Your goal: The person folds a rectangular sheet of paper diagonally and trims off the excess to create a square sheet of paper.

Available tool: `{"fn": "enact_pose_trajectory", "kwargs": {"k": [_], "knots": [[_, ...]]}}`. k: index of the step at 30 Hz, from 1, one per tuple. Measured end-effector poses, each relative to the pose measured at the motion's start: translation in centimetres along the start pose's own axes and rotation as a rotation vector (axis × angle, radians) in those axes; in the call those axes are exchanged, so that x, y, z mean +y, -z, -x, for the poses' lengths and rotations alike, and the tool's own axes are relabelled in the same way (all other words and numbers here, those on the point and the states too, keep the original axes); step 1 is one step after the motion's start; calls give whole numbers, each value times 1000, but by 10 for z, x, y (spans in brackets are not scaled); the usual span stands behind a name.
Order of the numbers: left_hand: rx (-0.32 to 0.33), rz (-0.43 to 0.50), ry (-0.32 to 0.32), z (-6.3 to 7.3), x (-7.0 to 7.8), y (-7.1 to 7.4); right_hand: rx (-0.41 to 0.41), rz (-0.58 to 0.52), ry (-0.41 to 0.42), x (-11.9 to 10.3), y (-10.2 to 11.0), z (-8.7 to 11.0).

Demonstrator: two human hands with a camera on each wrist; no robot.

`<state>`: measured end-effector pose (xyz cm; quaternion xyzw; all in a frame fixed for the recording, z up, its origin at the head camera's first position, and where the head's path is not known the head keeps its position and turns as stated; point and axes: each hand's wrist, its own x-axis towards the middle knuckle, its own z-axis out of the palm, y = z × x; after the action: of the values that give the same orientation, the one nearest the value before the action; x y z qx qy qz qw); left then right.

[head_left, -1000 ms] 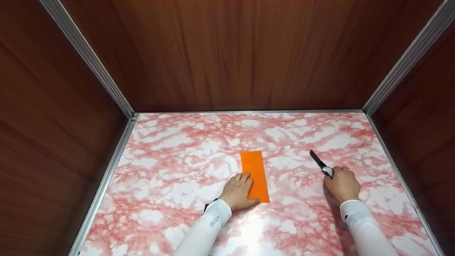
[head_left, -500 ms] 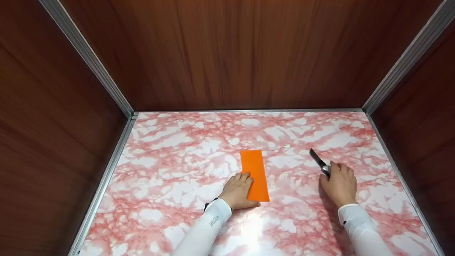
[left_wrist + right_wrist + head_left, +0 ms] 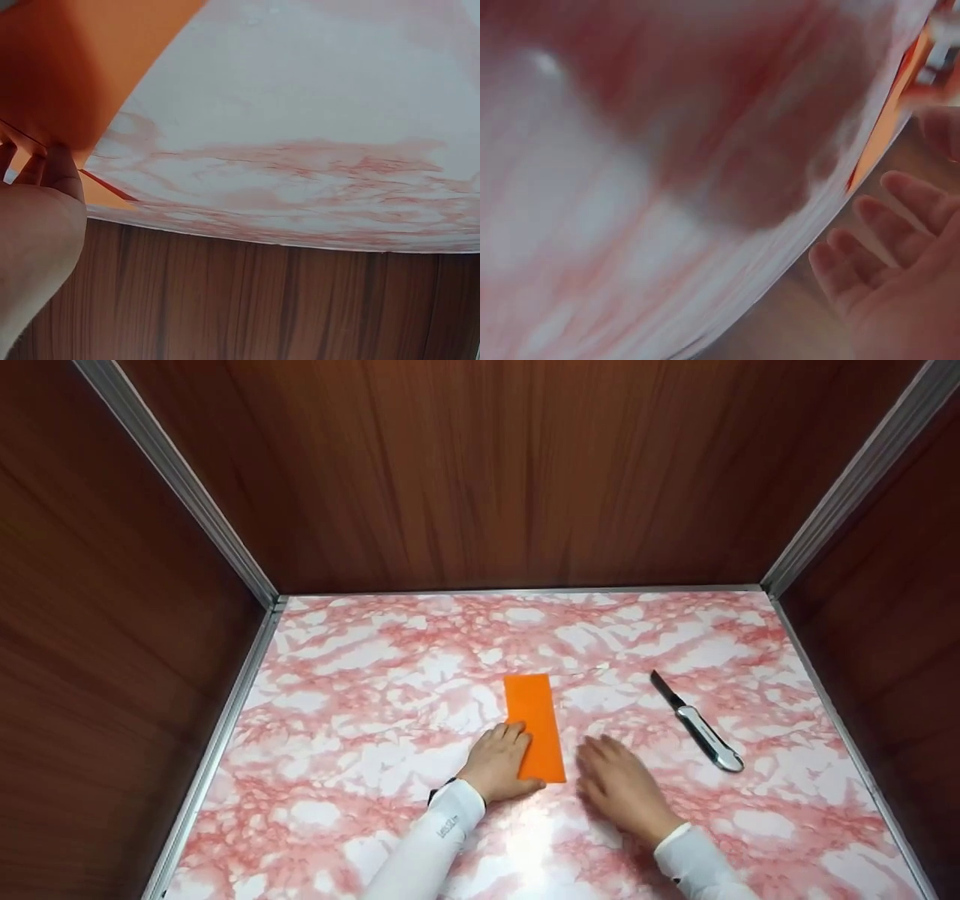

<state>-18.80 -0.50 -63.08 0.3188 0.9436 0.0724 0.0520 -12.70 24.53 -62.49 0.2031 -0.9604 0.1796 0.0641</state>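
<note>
A folded strip of orange paper (image 3: pixel 537 712) lies lengthwise near the middle of the table. My left hand (image 3: pixel 495 761) rests on its left edge, the thumb stretched along the near end. In the left wrist view the fingers (image 3: pixel 64 174) of that hand touch the orange paper (image 3: pixel 64 67) by a dark gap between two layers. To the right of the paper, my right hand (image 3: pixel 619 784) is held over the table with nothing in it, fingers loosely spread in the right wrist view. A utility knife (image 3: pixel 697 724) with a dark blade and white-and-dark handle lies further right.
The tabletop (image 3: pixel 360 697) has a red and white marbled pattern. Wood-grain panels (image 3: pixel 480 472) stand at the back and both sides, joined by metal corner strips (image 3: pixel 187 480). The knife's blade points to the back left.
My right hand has let go of the utility knife, left it lying on the table, and moved left toward the orange paper. My left hand has stayed on the paper.
</note>
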Motion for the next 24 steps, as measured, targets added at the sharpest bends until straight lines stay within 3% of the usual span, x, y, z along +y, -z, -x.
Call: {"fn": "enact_pose_trajectory", "kwargs": {"k": [5,11,17,21,24], "knots": [[-19,4,6,8,0,-4,-105,40,86,-25,-15,-13],[-21,111,9,15,0,-5,-121,69,133,-37,-24,-36],[-48,185,33,16,1,-5,-204,63,150,-37,-32,-54],[-48,183,36,17,0,-5,-252,67,147,-30,-37,-55],[-60,174,46,16,-1,-4,-243,74,151,-22,-37,-53]]}}
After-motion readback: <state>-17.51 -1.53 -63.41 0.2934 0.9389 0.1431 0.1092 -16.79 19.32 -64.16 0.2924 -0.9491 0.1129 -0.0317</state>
